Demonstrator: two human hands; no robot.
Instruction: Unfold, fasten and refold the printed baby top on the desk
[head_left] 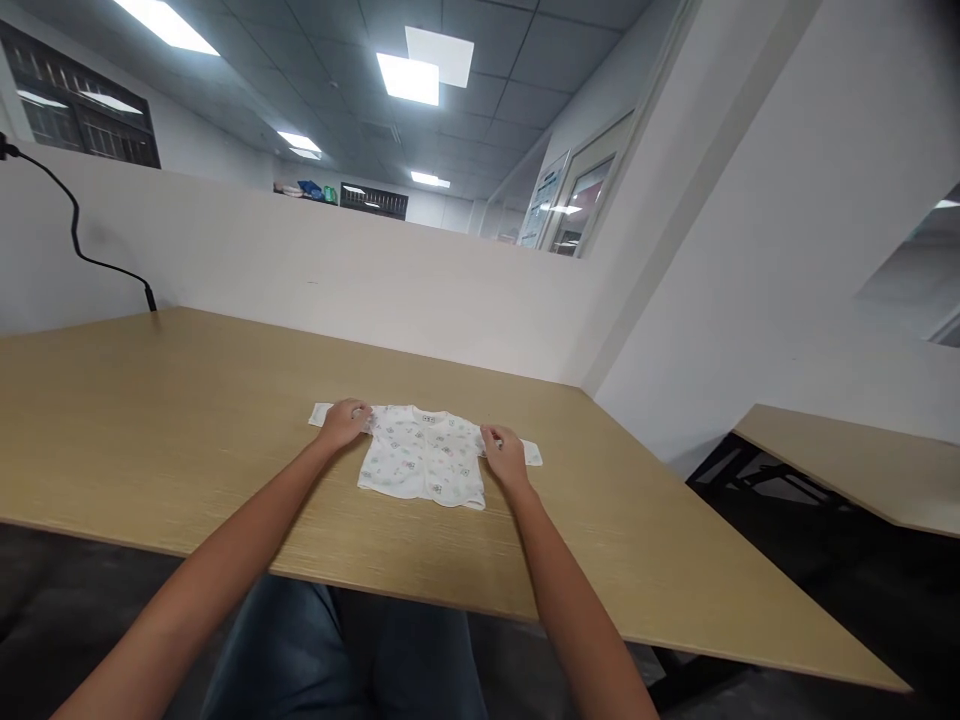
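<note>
A small white baby shirt (424, 455) with a scattered print lies spread flat on the wooden table, its sleeves stretched out to both sides and its neckline toward the far wall. My left hand (346, 422) is closed with fingers bent on the left sleeve near the shoulder; the cuff shows beyond it. On the other side, my right hand (506, 456) pinches the right sleeve close to the shoulder, with the cuff poking out past the hand. Both forearms rest over the near part of the table.
The wooden table (187, 420) ends at a low white partition (375, 285). A black cable (77, 225) with a bent stalk rises at the far left. To the right stand a white wall and a second table (847, 465). My legs are under the near edge.
</note>
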